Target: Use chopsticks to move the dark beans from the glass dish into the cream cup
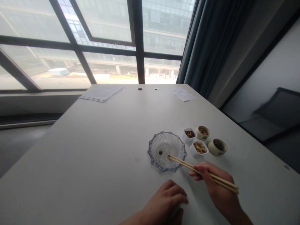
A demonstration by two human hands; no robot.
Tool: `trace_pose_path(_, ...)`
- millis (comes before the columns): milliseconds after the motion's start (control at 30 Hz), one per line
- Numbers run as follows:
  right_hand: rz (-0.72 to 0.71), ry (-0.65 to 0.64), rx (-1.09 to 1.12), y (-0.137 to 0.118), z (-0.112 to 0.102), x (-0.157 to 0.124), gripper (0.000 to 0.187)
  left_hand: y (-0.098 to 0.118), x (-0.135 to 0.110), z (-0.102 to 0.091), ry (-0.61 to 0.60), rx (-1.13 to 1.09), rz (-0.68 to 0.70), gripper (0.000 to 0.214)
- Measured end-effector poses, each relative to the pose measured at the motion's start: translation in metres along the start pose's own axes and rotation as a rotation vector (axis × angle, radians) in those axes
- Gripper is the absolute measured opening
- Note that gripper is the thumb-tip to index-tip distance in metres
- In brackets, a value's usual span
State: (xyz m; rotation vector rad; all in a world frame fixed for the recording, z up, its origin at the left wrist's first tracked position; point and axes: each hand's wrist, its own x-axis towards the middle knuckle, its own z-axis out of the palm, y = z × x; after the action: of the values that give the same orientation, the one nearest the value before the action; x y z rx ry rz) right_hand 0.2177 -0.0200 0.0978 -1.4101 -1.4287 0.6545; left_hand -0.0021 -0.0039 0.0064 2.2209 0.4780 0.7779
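Note:
A pair of wooden chopsticks (201, 171) is gripped in my right hand (217, 178), closed around their upper part. Their tips reach into a scalloped clear glass bowl (152, 161) and meet at a small dark reddish-brown piece, too small to name. Left of the tips, a couple of dark brown bits (160, 152) lie on the bowl's bottom. My left hand (167, 200) rests on the table in front of the bowl, holding nothing, its fingers loosely bent and the thumb apart.
Right of the bowl stand a white cup of dark dried pieces (189, 134), a white cup of pale nut-like pieces (200, 147), and two cream cups (202, 132), the nearer one (217, 147) dark inside. Papers (102, 93) lie at the white table's far end, before windows.

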Motion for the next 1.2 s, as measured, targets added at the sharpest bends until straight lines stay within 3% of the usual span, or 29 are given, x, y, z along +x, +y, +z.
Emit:
trace_pose_path(467,-0.020,0.012,-0.044,-0.012,-0.014,0.002,0.030,0.000,0.000,-0.002,-0.026,0.020,-0.012,0.048)
trace_pose_path(1200,-0.082,-0.025,-0.039,-0.012,-0.001,0.005,0.031,0.001,-0.001,-0.001,-0.065,0.047,-0.031,0.046)
